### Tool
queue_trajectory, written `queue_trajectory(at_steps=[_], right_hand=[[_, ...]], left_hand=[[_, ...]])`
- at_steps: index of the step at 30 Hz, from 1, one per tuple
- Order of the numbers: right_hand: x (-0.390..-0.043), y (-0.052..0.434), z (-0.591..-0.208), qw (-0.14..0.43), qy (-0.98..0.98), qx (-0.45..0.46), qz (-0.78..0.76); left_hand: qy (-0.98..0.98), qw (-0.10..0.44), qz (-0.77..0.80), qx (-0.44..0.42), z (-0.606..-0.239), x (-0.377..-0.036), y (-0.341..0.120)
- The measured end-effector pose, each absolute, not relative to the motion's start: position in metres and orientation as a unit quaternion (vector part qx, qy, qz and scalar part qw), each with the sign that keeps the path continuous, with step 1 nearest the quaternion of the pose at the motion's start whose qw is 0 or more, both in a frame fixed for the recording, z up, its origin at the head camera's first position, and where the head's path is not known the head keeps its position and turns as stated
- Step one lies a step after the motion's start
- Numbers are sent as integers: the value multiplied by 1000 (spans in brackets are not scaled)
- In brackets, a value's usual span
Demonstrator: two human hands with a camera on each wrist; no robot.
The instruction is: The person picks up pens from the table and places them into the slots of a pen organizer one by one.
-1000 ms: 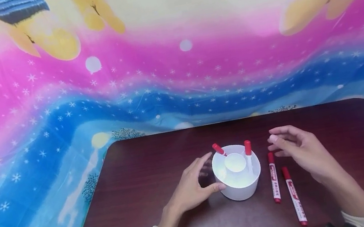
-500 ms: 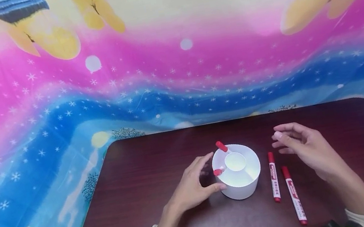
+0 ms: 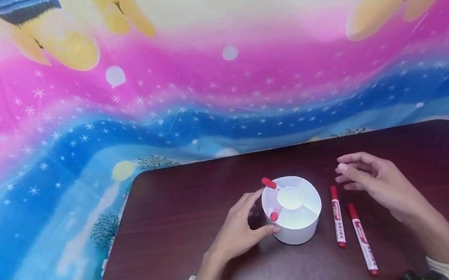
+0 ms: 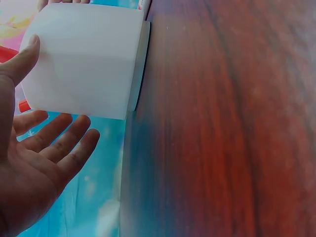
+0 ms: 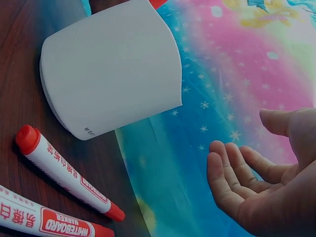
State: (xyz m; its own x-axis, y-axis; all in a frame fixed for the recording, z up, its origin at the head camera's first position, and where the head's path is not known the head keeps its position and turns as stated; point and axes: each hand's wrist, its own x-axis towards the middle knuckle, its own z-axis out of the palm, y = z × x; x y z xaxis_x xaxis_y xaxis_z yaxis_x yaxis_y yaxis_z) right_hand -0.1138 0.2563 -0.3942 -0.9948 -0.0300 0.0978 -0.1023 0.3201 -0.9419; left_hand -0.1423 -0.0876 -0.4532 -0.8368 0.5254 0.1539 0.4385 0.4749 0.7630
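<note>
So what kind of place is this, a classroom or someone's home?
Hard to say for sure; it looks like a small desk set up at home or in a studio. A dark wooden table, a cartoon-printed cloth backdrop, and whiteboard markers beside a white holder suggest so.

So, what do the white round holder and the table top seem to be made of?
The holder looks like plastic: smooth, matt white, with thin moulded dividers inside. The table top looks like dark reddish wood or wood-look laminate: grain streaks and a soft sheen show in the left wrist view, but which of the two cannot be told.
</note>
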Motion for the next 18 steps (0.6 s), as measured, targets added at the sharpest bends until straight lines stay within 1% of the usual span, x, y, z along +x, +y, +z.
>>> queue_trajectory(at_steps=[8, 18], right_hand=[[-110, 265, -406, 17, -808, 34, 588], [-100, 283, -428, -18, -825, 9, 565]], left_hand=[[860, 51, 422, 283, -454, -143, -86], [858, 49, 427, 283, -455, -143, -88]])
